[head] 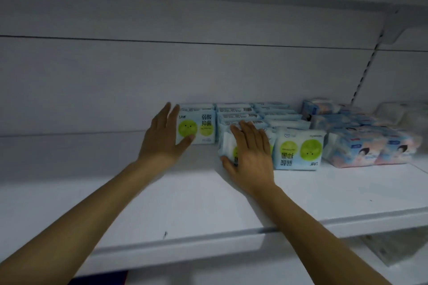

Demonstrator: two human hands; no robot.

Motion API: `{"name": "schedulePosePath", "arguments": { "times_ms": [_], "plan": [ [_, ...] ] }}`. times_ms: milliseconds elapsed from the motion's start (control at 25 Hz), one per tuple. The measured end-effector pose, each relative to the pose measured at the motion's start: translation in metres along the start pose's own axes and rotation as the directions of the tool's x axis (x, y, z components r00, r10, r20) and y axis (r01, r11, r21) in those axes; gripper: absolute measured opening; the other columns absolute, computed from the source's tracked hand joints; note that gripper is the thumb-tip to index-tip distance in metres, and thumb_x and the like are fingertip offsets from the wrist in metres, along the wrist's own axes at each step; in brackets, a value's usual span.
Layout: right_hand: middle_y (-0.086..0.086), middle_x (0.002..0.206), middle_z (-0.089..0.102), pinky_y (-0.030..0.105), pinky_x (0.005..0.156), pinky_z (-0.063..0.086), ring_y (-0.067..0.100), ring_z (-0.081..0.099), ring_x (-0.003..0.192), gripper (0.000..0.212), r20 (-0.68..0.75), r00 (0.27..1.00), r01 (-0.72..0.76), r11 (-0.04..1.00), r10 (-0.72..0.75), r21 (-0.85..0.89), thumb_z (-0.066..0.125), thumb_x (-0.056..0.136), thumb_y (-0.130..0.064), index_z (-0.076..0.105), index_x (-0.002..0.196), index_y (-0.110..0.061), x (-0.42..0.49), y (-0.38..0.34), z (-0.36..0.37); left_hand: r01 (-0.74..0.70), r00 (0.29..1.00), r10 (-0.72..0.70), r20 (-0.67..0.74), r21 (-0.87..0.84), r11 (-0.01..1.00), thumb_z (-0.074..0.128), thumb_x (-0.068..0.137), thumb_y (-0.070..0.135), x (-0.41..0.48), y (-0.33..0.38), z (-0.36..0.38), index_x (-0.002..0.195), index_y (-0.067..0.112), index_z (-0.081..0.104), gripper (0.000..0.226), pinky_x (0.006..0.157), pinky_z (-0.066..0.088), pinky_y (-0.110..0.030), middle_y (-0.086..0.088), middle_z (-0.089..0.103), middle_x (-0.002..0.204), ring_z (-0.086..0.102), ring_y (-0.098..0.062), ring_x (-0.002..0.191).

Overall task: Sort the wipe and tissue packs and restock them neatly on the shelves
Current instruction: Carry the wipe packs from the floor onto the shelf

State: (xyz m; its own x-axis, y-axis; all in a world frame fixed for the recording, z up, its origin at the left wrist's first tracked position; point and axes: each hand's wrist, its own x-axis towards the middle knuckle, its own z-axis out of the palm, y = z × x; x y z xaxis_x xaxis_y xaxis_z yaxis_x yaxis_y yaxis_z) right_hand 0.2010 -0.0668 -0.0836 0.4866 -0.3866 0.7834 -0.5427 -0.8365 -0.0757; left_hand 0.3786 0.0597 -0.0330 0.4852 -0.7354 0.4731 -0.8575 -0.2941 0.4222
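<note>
1. Right hand [250,152] is gripping a wipe pack [225,143] on the shelf [185,203], frame centre.
2. Left hand [165,134] is hovering open, left of it.
3. Pack is probably feeling soft, light; its sides suit gripping.

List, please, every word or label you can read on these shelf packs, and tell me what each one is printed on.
"弱酸抑菌": upright green-circle pack beside the left hand.
"弱酸抑菌", upside down: front green-circle pack.
Mostly hidden: print on the held pack under the right hand.
Too blurred to read: small brand marks, barcode strips, print on the pink-and-blue packs.
</note>
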Motion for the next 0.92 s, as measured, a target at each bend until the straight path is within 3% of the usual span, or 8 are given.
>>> {"name": "schedulePosePath", "arguments": {
  "times_ms": [120, 240, 440, 560, 680, 840, 920],
  "plan": [
    [0.018, 0.141, 0.048, 0.046, 0.114, 0.016, 0.035, 0.04, 0.133, 0.073, 0.045, 0.999, -0.007, 1.0, 0.006, 0.021, 0.068, 0.073, -0.039, 0.049, 0.136, -0.006, 0.0, -0.003, -0.01, -0.24, 0.966, 0.255, -0.049, 0.214, 0.947, 0.043, 0.09, 0.055, -0.065, 0.034, -0.029, 0.151, 0.014, 0.024, 0.075, 0.113, 0.022, -0.043, -0.009, 0.015, 0.16, 0.019, -0.028, 0.145],
    [0.019, 0.138, 0.049, 0.047, 0.114, 0.014, 0.033, 0.035, 0.134, 0.069, -0.022, 0.999, 0.044, 0.993, -0.042, 0.112, 0.069, 0.075, -0.033, 0.047, 0.134, -0.005, -0.006, -0.019, -0.039, -0.238, 0.96, 0.274, -0.055, 0.357, 0.903, 0.035, 0.089, 0.057, -0.133, 0.061, -0.047, 0.149, 0.015, 0.028, 0.073, 0.112, 0.019, -0.039, -0.008, 0.022, 0.158, 0.022, -0.025, 0.144],
    [0.015, 0.138, 0.049, 0.048, 0.116, 0.019, 0.031, 0.039, 0.134, 0.053, -0.141, 0.981, 0.185, 0.863, -0.134, 0.47, 0.057, 0.086, -0.032, 0.05, 0.132, -0.006, -0.072, -0.087, -0.095, -0.186, 0.978, 0.209, 0.016, 0.528, 0.828, 0.048, 0.088, 0.047, -0.263, 0.067, -0.055, 0.146, 0.013, 0.035, 0.068, 0.111, 0.024, -0.036, -0.009, 0.033, 0.154, 0.03, -0.024, 0.14],
    [0.012, 0.139, 0.049, 0.047, 0.117, 0.017, 0.027, 0.037, 0.136, 0.049, -0.069, 0.98, 0.18, 0.702, -0.184, 0.689, 0.056, 0.089, -0.028, 0.049, 0.132, -0.008, -0.16, -0.132, -0.116, -0.079, 0.997, 0.057, 0.057, 0.545, 0.835, 0.046, 0.088, 0.047, -0.357, 0.063, -0.051, 0.146, 0.011, 0.029, 0.07, 0.109, 0.036, -0.041, -0.008, 0.034, 0.153, 0.033, -0.023, 0.14],
    [0.009, 0.142, 0.046, 0.047, 0.118, 0.016, 0.023, 0.033, 0.138, 0.051, 0.149, 0.937, 0.079, 0.606, -0.316, 0.792, 0.053, 0.089, -0.03, 0.046, 0.135, -0.011, -0.261, -0.161, -0.125, 0.093, 0.982, -0.168, 0.084, 0.555, 0.827, 0.043, 0.089, 0.05, -0.453, 0.049, -0.05, 0.147, 0.01, 0.028, 0.071, 0.107, 0.038, -0.041, -0.008, 0.037, 0.152, 0.035, -0.023, 0.139],
    [0.008, 0.142, 0.047, 0.049, 0.116, 0.019, 0.024, 0.037, 0.136, 0.05, 0.397, 0.788, -0.013, 0.632, -0.471, 0.774, 0.046, 0.09, -0.034, 0.042, 0.137, -0.015, -0.362, -0.171, -0.124, 0.346, 0.861, -0.495, 0.122, 0.573, 0.743, 0.035, 0.088, 0.053, -0.55, 0.033, -0.051, 0.143, 0.007, 0.034, 0.071, 0.097, 0.05, -0.043, -0.01, 0.045, 0.145, 0.042, -0.022, 0.133],
    [0.008, 0.138, 0.052, 0.052, 0.111, 0.03, 0.027, 0.045, 0.13, 0.048, 0.492, 0.717, -0.056, 0.664, -0.493, 0.746, 0.042, 0.091, -0.036, 0.04, 0.136, -0.02, -0.389, -0.171, -0.12, 0.463, 0.777, -0.618, 0.124, 0.552, 0.693, 0.028, 0.093, 0.056, -0.588, 0.024, -0.051, 0.141, 0.005, 0.037, 0.071, 0.092, 0.051, -0.038, -0.01, 0.049, 0.142, 0.039, -0.019, 0.128]
  ]
}}
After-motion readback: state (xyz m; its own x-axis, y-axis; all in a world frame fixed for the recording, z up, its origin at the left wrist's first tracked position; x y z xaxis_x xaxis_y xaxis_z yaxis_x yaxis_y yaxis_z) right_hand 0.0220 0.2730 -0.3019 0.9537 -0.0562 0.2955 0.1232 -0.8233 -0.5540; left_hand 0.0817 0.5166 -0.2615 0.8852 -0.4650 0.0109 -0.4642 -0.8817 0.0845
